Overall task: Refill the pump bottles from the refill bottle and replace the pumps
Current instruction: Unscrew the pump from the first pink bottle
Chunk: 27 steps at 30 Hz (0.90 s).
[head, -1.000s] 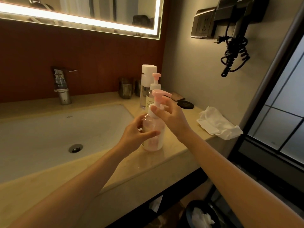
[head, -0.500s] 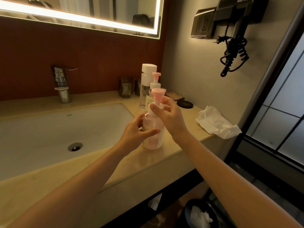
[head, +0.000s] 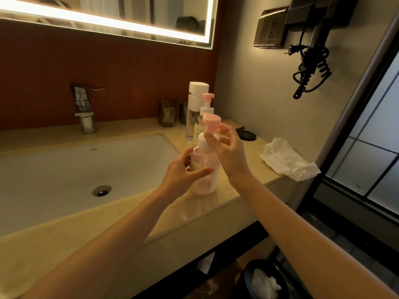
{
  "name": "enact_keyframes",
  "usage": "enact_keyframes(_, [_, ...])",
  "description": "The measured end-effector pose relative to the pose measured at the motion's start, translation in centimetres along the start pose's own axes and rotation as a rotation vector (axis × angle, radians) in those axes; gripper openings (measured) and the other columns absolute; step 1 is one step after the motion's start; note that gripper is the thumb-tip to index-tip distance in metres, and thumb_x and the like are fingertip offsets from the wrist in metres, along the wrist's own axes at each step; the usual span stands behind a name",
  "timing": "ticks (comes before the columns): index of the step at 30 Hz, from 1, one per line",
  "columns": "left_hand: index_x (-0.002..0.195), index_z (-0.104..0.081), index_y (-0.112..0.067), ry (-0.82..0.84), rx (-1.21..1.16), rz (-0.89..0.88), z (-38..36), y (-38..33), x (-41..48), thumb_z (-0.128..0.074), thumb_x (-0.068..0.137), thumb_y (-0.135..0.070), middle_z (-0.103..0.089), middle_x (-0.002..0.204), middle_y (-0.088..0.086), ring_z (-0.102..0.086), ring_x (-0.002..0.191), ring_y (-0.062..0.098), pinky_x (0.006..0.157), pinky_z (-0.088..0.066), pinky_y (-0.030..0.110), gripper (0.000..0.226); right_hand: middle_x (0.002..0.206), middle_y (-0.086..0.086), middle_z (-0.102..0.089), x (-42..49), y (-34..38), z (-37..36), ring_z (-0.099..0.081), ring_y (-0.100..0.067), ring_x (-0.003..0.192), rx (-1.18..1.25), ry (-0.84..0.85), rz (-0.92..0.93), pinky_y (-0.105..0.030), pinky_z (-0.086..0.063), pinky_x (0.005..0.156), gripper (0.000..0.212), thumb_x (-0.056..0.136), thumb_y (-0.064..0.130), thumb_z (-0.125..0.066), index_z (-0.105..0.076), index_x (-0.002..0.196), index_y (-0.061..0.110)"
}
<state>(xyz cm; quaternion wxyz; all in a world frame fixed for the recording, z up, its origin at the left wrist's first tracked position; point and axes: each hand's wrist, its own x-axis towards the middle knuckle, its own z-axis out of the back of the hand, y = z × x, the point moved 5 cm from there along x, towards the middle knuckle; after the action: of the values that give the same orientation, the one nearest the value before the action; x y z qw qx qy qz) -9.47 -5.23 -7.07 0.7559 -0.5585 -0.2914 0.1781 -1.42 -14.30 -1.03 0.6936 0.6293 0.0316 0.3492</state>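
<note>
Pinching pump (head: 211,121) (seemingly), left hand (head: 183,172) gripping bottle (head: 208,182)

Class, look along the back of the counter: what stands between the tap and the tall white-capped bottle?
Two dark cups stand between the tap and the white-capped bottle, closer to the bottle, as the head view shows.

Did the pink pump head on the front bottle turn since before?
Yes. The pink pump head turned: its spout no longer points right toward the tissue.
</note>
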Motion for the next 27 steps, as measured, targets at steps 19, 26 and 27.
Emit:
enact_keyframes(19, [0.135,-0.040,-0.025,-0.026,0.019,-0.033,-0.26,0.33,-0.31,-0.072,0.057,-0.050,-0.054,0.130,-0.003,-0.055,0.115,0.018,0.094,-0.050,0.038,0.088,0.109,0.006,-0.051,-0.31,0.08,0.20,-0.052,-0.008,0.096,-0.094,-0.084,0.119,-0.010,-0.045,0.074,0.039,0.078,0.037,-0.070,-0.047,0.106,0.026])
enact_keyframes(26, [0.135,-0.041,-0.026,-0.034,0.015,-0.035,-0.22,0.60,-0.26,-0.072,0.056,-0.049,-0.055,0.128,-0.004,-0.055,0.113,0.017,0.094,-0.050,0.036,0.088,0.114,0.005,-0.059,-0.23,-0.13,0.34,-0.057,-0.012,0.103,0.002,-0.024,0.067,-0.024,-0.051,0.085,0.030,0.090,0.026,-0.057,-0.051,0.119,0.020])
enact_keyframes(27, [0.134,-0.041,-0.027,-0.034,0.017,-0.035,-0.23,0.61,-0.24,-0.072,0.056,-0.049,-0.055,0.127,-0.005,-0.055,0.113,0.017,0.093,-0.050,0.036,0.087,0.117,0.004,-0.058,-0.17,-0.12,0.31,-0.056,-0.012,0.104,0.000,-0.024,0.065,-0.024,-0.051,0.084,0.033,0.089,0.029,-0.058,-0.050,0.120,0.020])
